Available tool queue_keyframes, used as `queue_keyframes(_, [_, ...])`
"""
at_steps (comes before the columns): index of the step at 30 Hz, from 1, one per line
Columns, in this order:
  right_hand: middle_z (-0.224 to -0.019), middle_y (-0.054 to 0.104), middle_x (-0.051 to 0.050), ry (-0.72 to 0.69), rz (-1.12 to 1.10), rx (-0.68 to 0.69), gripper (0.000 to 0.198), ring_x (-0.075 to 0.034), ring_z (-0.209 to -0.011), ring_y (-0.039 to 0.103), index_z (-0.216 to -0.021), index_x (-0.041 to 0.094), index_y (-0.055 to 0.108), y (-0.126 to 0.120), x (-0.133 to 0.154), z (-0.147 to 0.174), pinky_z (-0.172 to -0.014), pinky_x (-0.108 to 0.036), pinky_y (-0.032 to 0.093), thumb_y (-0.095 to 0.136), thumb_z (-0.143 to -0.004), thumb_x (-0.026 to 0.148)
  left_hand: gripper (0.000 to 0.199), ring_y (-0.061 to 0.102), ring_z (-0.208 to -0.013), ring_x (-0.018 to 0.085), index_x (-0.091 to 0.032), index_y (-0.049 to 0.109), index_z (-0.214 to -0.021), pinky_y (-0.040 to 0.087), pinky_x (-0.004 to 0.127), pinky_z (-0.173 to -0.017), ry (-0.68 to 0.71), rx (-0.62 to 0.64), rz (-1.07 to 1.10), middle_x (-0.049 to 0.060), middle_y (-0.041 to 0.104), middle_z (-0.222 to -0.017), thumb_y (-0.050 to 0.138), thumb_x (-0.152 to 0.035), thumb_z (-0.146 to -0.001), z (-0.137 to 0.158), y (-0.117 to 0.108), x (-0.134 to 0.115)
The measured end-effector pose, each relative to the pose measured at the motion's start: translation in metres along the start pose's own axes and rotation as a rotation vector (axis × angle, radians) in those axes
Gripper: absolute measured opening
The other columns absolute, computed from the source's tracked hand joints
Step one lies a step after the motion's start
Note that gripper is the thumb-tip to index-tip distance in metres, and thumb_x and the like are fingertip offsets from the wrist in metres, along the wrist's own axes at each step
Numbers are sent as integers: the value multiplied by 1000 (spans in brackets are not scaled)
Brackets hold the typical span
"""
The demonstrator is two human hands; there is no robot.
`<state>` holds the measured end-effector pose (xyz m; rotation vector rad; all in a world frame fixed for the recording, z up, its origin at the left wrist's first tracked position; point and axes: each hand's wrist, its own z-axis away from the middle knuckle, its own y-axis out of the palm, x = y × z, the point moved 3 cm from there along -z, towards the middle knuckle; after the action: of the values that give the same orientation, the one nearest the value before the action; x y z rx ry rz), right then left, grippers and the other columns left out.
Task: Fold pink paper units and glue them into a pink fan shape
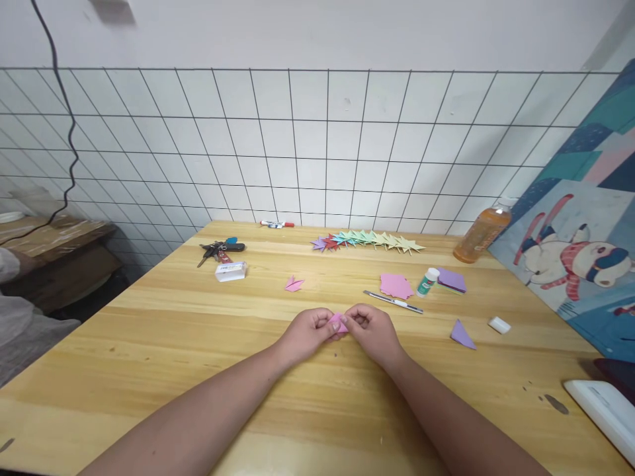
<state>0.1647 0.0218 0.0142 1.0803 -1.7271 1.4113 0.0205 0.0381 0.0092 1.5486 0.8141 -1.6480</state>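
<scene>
A small folded piece of pink paper (pixel 338 322) is pinched between both hands, just above the wooden table (pixel 198 370). My left hand (pixel 308 330) grips its left side with thumb and fingers. On its right side, my right hand (pixel 373 330) presses with the thumb and bent fingers. The fingers cover most of the paper, so its full shape is hidden. Beyond my left hand lies a folded pink paper piece (pixel 294 284) with pointed tips. A stack of pink paper squares (pixel 395 285) and a utility knife (pixel 394 302) lie beyond my right hand.
A glue stick (pixel 427 282) stands beside purple paper sheets (pixel 452 281). Nearer are a purple folded triangle (pixel 463 334) and an eraser (pixel 499 324). Behind lie a coloured origami chain (pixel 367 240), a bottle (pixel 482 231), markers (pixel 276 225), keys (pixel 221 250) and a small box (pixel 231 271).
</scene>
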Motion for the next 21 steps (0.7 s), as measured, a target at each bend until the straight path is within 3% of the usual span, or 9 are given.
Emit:
queue_keyframes(11, [-65, 62, -1, -21, 31, 1, 17, -12, -57, 55, -70, 19, 62, 0, -1, 0, -53, -21, 44, 52, -76, 30, 40, 61, -71, 17, -11, 62, -78, 46, 26, -67, -12, 4, -32, 9, 67, -77, 57, -50, -70, 2, 0, -3])
queue_keyframes(17, [-63, 60, 0, -29, 60, -19, 17, -12, -56, 53, -68, 19, 62, -1, -2, 0, -51, -21, 42, 52, -75, 32, 41, 60, -64, 15, -11, 62, -82, 37, 18, -47, -83, 10, -211, 10, 68, -76, 48, -50, -77, 3, -1, -5])
queue_keyframes(21, [-64, 61, -1, -32, 46, -40, 20, -13, -57, 54, -67, 18, 61, -3, -1, -1, -53, -22, 43, 52, -76, 34, 40, 59, -61, 14, -12, 60, -77, 36, 18, -45, -98, 45, -266, 9, 68, -72, 46, -50, -78, 3, 0, -8])
